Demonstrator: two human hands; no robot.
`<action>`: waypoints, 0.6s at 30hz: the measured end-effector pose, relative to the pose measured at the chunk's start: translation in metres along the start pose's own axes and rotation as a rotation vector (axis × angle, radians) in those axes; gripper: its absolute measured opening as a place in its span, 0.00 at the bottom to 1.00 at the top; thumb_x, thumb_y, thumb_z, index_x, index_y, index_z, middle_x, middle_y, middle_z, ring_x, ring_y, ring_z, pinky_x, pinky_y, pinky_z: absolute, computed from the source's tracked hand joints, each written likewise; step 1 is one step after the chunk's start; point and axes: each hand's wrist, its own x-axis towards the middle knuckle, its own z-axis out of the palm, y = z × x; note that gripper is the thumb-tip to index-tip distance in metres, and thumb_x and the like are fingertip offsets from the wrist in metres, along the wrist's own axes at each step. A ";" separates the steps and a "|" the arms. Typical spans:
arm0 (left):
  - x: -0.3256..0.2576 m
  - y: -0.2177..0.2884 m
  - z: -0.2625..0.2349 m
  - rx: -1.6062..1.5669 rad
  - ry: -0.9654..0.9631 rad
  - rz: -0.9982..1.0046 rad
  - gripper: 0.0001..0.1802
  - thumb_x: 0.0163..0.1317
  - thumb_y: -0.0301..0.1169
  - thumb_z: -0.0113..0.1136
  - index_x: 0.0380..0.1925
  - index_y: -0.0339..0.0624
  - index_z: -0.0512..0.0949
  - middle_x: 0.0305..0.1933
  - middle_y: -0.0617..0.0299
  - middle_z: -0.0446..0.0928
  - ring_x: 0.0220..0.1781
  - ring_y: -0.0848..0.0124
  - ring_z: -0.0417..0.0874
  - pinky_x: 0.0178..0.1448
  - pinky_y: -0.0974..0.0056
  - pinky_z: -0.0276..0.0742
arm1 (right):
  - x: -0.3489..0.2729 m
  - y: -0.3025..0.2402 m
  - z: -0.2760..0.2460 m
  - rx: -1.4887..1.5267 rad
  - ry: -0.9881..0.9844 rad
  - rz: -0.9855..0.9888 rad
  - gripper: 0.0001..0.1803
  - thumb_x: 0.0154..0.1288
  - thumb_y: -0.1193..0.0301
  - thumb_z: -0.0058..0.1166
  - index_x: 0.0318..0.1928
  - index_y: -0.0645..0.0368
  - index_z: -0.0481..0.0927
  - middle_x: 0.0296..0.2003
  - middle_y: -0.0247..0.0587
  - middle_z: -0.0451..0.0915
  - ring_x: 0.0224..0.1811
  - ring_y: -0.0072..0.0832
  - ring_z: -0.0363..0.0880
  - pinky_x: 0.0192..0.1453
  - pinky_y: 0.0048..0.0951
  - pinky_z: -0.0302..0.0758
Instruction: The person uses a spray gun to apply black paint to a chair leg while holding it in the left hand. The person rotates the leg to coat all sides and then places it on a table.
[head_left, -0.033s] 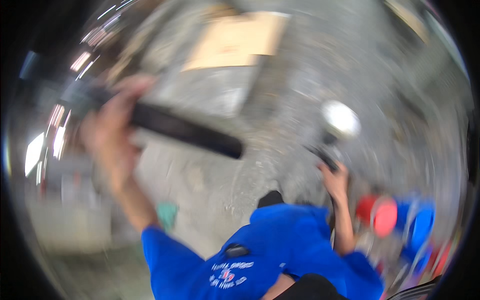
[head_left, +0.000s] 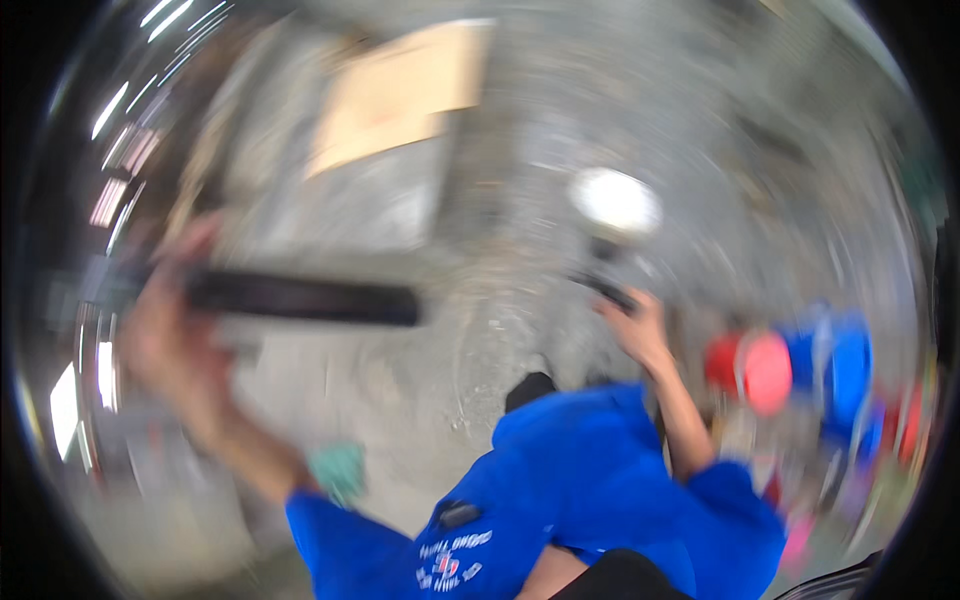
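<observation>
My left hand (head_left: 180, 330) is raised at the left, smeared by motion, its fingers wrapped round a long black bar (head_left: 305, 298). The bar lies nearly level across the view, its free end pointing right. Motion blur hides what kind of bar it is. Lower at the right, my right hand (head_left: 640, 325) is closed on a short dark tool-like object (head_left: 606, 290), whose thin tip points up and left. Just beyond that tip is a bright white round thing (head_left: 616, 202) with a dark part beneath it; I cannot tell whether they touch.
A tan cardboard sheet (head_left: 395, 95) lies on a grey block (head_left: 375, 205) ahead. Red (head_left: 748, 368) and blue (head_left: 835, 365) buckets stand at my right. A green crumpled thing (head_left: 338, 470) is on the grey floor (head_left: 480, 340) by my left arm. Bright lights streak along the left rim.
The black bar has swung from slanting down to the right to nearly level, and shifted left with my left hand. The cardboard, the white round thing and my right hand also appear farther left.
</observation>
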 end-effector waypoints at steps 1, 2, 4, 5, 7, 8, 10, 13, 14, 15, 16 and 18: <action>0.008 -0.010 0.016 -0.016 0.003 0.033 0.26 0.72 0.41 0.56 0.60 0.33 0.68 0.51 0.41 0.83 0.53 0.51 0.85 0.63 0.50 0.79 | -0.005 0.009 -0.005 -0.023 -0.019 -0.070 0.23 0.74 0.60 0.61 0.61 0.62 0.83 0.55 0.46 0.87 0.56 0.31 0.84 0.62 0.31 0.78; 0.011 -0.018 0.019 -0.031 0.023 0.069 0.25 0.72 0.41 0.54 0.60 0.32 0.69 0.51 0.42 0.83 0.52 0.52 0.85 0.62 0.50 0.79 | -0.005 0.017 0.005 -0.034 0.034 -0.093 0.23 0.73 0.57 0.61 0.59 0.60 0.84 0.54 0.47 0.87 0.55 0.35 0.85 0.61 0.35 0.78; 0.008 -0.041 0.021 -0.079 0.159 0.145 0.24 0.74 0.41 0.51 0.59 0.31 0.69 0.50 0.44 0.83 0.51 0.53 0.84 0.60 0.51 0.80 | -0.016 0.029 0.018 0.062 0.128 -0.172 0.23 0.74 0.56 0.60 0.60 0.57 0.84 0.54 0.46 0.87 0.54 0.39 0.84 0.64 0.37 0.77; 0.003 -0.051 0.025 -0.120 0.233 0.177 0.24 0.74 0.41 0.50 0.58 0.31 0.70 0.50 0.45 0.83 0.51 0.54 0.84 0.60 0.51 0.80 | -0.037 0.048 0.002 0.045 0.212 -0.167 0.19 0.72 0.60 0.62 0.55 0.58 0.85 0.46 0.49 0.86 0.43 0.38 0.81 0.53 0.36 0.77; -0.023 -0.079 0.006 -0.245 0.460 0.303 0.24 0.76 0.42 0.47 0.57 0.30 0.71 0.49 0.47 0.83 0.50 0.56 0.83 0.58 0.52 0.81 | -0.095 0.061 0.012 -0.016 0.337 -0.283 0.12 0.67 0.67 0.65 0.45 0.61 0.88 0.29 0.54 0.85 0.21 0.36 0.75 0.31 0.34 0.76; -0.031 -0.101 0.009 -0.274 0.584 0.369 0.24 0.77 0.42 0.46 0.57 0.30 0.71 0.49 0.48 0.83 0.49 0.57 0.83 0.57 0.52 0.81 | -0.104 0.062 0.022 0.038 0.413 -0.284 0.12 0.67 0.67 0.66 0.45 0.61 0.88 0.28 0.54 0.85 0.20 0.36 0.75 0.31 0.35 0.75; -0.076 -0.156 0.062 -0.103 0.617 0.375 0.18 0.78 0.42 0.49 0.47 0.35 0.71 0.43 0.50 0.80 0.42 0.60 0.82 0.43 0.58 0.81 | -0.123 0.059 0.038 0.147 0.622 -0.363 0.12 0.66 0.68 0.67 0.46 0.60 0.89 0.27 0.53 0.85 0.20 0.35 0.76 0.30 0.36 0.75; -0.194 -0.200 0.144 -0.063 -0.177 -0.088 0.26 0.80 0.47 0.43 0.54 0.32 0.78 0.55 0.46 0.81 0.52 0.56 0.85 0.53 0.55 0.84 | -0.162 0.057 0.050 0.020 0.692 -0.121 0.13 0.65 0.71 0.66 0.49 0.60 0.88 0.30 0.52 0.87 0.23 0.35 0.83 0.32 0.36 0.78; -0.240 -0.203 0.158 0.070 -0.821 0.057 0.21 0.79 0.40 0.48 0.55 0.34 0.81 0.57 0.51 0.83 0.57 0.58 0.84 0.62 0.55 0.79 | -0.170 0.055 0.057 0.014 0.730 -0.001 0.14 0.66 0.70 0.65 0.50 0.61 0.87 0.32 0.52 0.88 0.26 0.36 0.85 0.34 0.36 0.79; -0.290 -0.202 0.184 -0.248 -1.166 -0.264 0.17 0.74 0.35 0.55 0.55 0.37 0.83 0.58 0.54 0.83 0.60 0.62 0.83 0.68 0.56 0.74 | -0.179 0.051 0.063 0.051 0.794 -0.047 0.15 0.66 0.70 0.65 0.51 0.62 0.86 0.35 0.52 0.89 0.28 0.37 0.87 0.36 0.37 0.80; -0.334 -0.197 0.198 -0.403 -1.415 -0.262 0.18 0.72 0.31 0.58 0.58 0.35 0.81 0.60 0.52 0.82 0.60 0.62 0.82 0.69 0.57 0.73 | -0.182 0.047 0.069 0.050 0.844 -0.085 0.15 0.67 0.70 0.65 0.51 0.63 0.86 0.35 0.52 0.89 0.30 0.37 0.88 0.37 0.37 0.80; -0.398 -0.179 0.199 -0.637 -1.777 -0.371 0.24 0.77 0.38 0.53 0.63 0.31 0.74 0.62 0.45 0.80 0.65 0.58 0.78 0.68 0.56 0.71 | -0.176 0.033 0.081 0.059 0.960 -0.164 0.16 0.67 0.70 0.65 0.52 0.64 0.85 0.36 0.52 0.89 0.33 0.38 0.89 0.39 0.38 0.81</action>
